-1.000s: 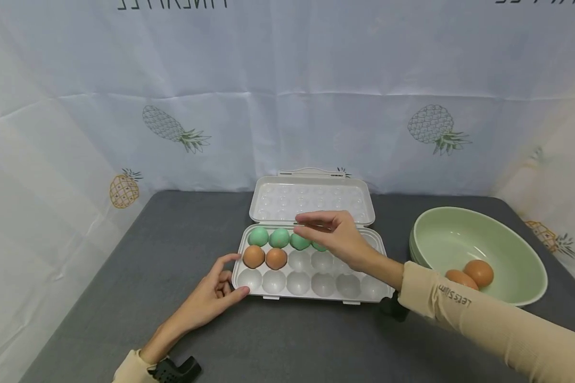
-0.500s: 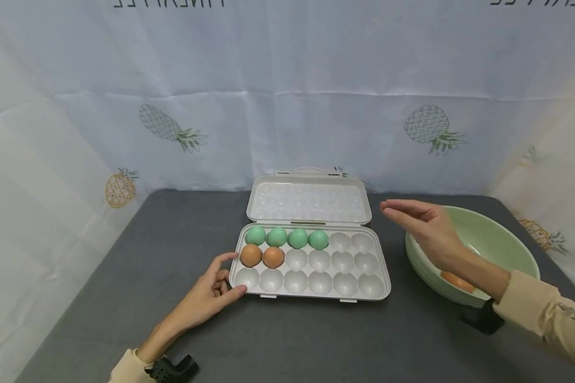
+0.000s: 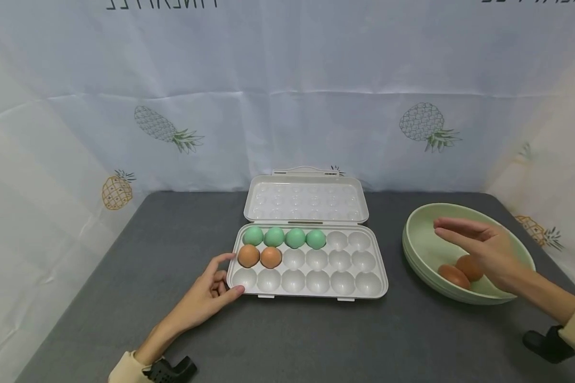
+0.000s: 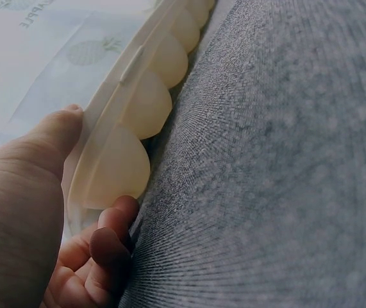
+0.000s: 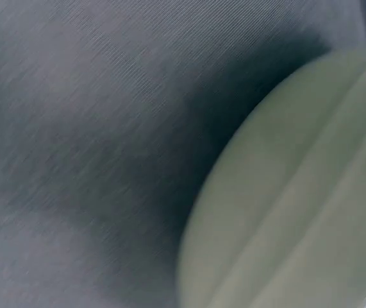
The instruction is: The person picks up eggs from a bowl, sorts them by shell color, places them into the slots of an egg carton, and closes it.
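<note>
A white plastic egg box (image 3: pixel 316 264) lies with its lid (image 3: pixel 306 199) folded back. Its back row holds several green eggs (image 3: pixel 295 238) from the left. Two brown eggs (image 3: pixel 260 257) sit at the left of the middle row. My left hand (image 3: pixel 211 292) grips the box's left end, forefinger at the side and thumb at the front corner. The left wrist view shows the thumb (image 4: pixel 61 131) at the rim and curled fingers beside an egg cup underneath. Over the green bowl (image 3: pixel 424 221) is my right hand (image 3: pixel 491 250), fingers extended, holding nothing. Two brown eggs (image 3: pixel 461 270) lie in that bowl.
The green bowl seems stacked in another, with double rims showing in the right wrist view (image 5: pixel 285 205). Dark grey cloth (image 3: pixel 287 340) covers the table. A pineapple-print curtain (image 3: pixel 306 133) hangs behind the table and along its sides.
My right hand has moved right, from above the egg box to over the green bowl, uncovering the fourth green egg. My left hand keeps its grip on the box.
</note>
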A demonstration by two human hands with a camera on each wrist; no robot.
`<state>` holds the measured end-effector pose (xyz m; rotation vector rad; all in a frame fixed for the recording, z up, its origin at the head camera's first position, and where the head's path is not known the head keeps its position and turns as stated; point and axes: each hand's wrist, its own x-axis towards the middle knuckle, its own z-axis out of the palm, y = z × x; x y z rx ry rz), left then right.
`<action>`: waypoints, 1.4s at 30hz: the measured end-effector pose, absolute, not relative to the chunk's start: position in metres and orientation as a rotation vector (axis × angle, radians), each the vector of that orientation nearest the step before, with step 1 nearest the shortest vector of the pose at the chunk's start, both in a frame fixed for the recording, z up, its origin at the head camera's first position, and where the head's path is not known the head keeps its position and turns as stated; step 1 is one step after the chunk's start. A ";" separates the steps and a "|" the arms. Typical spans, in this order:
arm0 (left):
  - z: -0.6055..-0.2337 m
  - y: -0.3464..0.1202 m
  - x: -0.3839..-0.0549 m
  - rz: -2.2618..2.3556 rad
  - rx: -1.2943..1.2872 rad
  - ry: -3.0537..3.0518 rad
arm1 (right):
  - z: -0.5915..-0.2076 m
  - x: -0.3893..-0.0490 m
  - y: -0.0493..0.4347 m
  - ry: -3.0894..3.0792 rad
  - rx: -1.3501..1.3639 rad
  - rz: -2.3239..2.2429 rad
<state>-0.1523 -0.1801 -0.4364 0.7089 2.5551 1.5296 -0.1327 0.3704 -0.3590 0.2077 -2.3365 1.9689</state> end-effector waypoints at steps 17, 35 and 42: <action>-0.437 -0.181 -0.152 1.525 0.717 2.566 | -0.371 -0.131 0.413 -2.826 0.457 1.532; -0.438 -0.181 -0.151 1.533 0.726 2.552 | -0.386 -0.139 0.404 -2.838 0.944 1.240; -0.436 -0.180 -0.151 1.527 0.726 2.554 | -0.385 -0.140 0.405 -2.859 0.821 1.279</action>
